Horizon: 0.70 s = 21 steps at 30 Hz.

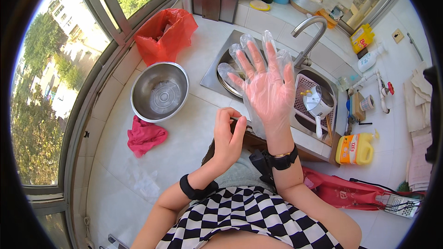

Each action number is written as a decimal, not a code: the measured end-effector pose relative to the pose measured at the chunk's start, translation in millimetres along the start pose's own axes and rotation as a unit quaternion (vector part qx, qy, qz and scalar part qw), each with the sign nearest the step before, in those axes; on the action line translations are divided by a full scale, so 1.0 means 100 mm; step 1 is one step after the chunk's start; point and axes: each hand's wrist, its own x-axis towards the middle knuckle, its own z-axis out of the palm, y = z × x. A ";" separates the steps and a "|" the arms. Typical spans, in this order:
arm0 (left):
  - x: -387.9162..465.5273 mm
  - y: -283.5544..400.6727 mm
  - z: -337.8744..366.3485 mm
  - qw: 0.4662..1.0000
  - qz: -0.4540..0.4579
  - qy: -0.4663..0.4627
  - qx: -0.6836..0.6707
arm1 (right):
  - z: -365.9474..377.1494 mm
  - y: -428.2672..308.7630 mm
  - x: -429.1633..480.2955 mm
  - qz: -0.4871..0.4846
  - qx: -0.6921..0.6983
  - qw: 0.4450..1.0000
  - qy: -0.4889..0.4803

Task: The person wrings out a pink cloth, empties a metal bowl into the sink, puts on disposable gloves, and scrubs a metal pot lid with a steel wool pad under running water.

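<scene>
A clear disposable plastic glove (258, 119) covers my right hand (266, 86), which is raised palm up, fingers spread, holding nothing; the glove's fingertips extend loosely past my fingers. Bare and loosely curled, my left hand (226, 136) is just left of the glove's cuff, with a small gap between thumb and fingers and nothing visible in it. A steel basin (160, 91) rests on the tiled counter to the left, with a crumpled pink cloth (147, 136) below it and a red plastic bag (166, 36) behind it. Thin clear plastic (147, 183) lies near the counter's left side.
Behind my right hand is a steel sink (216, 71), partly hidden, with a curved faucet (313, 29). A pink basket (303, 102) in the right bowl holds a white-handled pot (316, 102). A yellow detergent jug (354, 148) stands at the right; windows line the left.
</scene>
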 end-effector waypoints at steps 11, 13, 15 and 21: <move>0.01 0.21 0.07 0.962 0.183 -0.116 0.167 | -0.01 0.14 0.08 -0.050 -0.141 0.988 0.042; 0.00 0.24 0.03 0.963 0.179 -0.142 0.143 | 0.00 0.11 0.08 -0.028 -0.148 0.988 0.042; -0.04 0.30 -0.01 0.964 0.161 -0.176 0.120 | 0.00 0.09 0.06 -0.014 -0.175 0.984 0.012; -0.04 0.39 -0.01 0.963 0.152 -0.212 0.065 | -0.05 0.07 0.00 0.048 -0.152 0.986 0.047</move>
